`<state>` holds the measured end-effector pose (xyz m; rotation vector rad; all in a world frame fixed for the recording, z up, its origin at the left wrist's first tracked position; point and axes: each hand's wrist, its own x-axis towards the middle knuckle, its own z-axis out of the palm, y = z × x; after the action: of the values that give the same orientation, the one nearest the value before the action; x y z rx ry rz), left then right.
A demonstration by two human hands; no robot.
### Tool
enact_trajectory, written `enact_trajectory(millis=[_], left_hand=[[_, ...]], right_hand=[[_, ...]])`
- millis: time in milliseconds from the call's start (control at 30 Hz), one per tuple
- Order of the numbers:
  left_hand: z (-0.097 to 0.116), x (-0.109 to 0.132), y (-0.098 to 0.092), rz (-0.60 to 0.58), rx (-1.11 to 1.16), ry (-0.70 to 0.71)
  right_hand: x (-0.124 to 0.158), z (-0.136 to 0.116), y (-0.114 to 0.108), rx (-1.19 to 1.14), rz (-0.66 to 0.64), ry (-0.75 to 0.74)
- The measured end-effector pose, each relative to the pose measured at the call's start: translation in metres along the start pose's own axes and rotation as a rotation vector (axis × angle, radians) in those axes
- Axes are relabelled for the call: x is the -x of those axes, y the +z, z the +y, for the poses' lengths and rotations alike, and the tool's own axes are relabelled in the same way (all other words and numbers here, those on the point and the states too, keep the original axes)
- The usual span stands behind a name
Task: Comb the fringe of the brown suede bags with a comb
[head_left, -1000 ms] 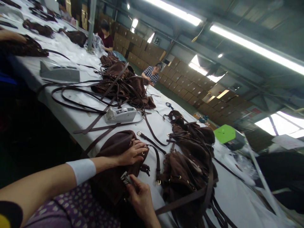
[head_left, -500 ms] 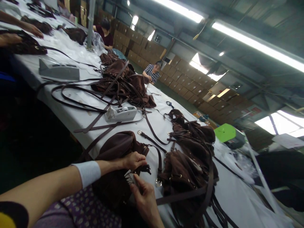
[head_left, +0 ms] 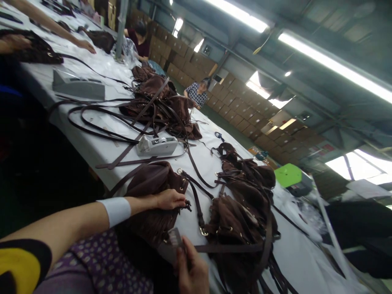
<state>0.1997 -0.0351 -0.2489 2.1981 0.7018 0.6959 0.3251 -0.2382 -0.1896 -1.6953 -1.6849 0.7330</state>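
Observation:
A dark brown suede bag [head_left: 151, 185] lies on the white table [head_left: 92, 149] right in front of me. My left hand [head_left: 169, 199], a white band at its wrist, rests on the bag's right side with its fingers pressing on the bag's edge by a small dark tassel. Lower down, my right hand [head_left: 192, 269] pinches a small dark tag or card [head_left: 175, 238] at the bag's near end. A brown strap with a gold buckle [head_left: 199, 212] runs between this bag and the pile to the right.
A heap of brown bags and straps [head_left: 245, 200] lies to the right, another heap [head_left: 162, 106] farther back. A white tape dispenser [head_left: 157, 145] sits between loose straps, a grey one [head_left: 78, 86] beyond it. Other people's arms reach in at the far left; two people work by stacked cartons.
My left hand slid down the bag toward me and now grips its edge. My right hand dropped lower with the tag. A co-worker's arm stretched across the far table.

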Motion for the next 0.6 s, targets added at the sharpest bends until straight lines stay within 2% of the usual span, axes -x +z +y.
enact_trajectory(millis=[67, 167, 233, 300, 367, 467, 533, 600], left_hand=[[0.014, 0.022, 0.004, -0.045, -0.018, 0.068], [0.034, 0.062, 0.004, -0.092, -0.224, 0.157], [0.046, 0.082, -0.006, -0.118, -0.36, 0.198], [0.059, 0.085, -0.025, -0.12, -0.36, 0.209], [0.069, 0.07, -0.048, -0.043, -0.302, 0.173], [0.071, 0.024, -0.075, 0.147, -0.356, -0.023], [0.061, -0.006, -0.081, 0.158, -0.431, -0.214], [0.046, -0.026, -0.079, 0.124, -0.446, -0.309]], right_hand=[[-0.016, 0.005, -0.005, -0.042, 0.119, 0.057], [-0.044, 0.006, -0.001, -0.144, 0.128, 0.09], [-0.061, 0.005, 0.01, -0.168, 0.11, 0.073], [-0.075, 0.006, 0.022, -0.105, 0.13, 0.033], [-0.084, 0.008, 0.031, 0.0, 0.171, 0.005], [-0.09, 0.01, 0.038, 0.113, 0.241, -0.049], [-0.089, 0.009, 0.039, 0.174, 0.263, -0.113], [-0.083, 0.007, 0.041, 0.265, 0.217, -0.153]])
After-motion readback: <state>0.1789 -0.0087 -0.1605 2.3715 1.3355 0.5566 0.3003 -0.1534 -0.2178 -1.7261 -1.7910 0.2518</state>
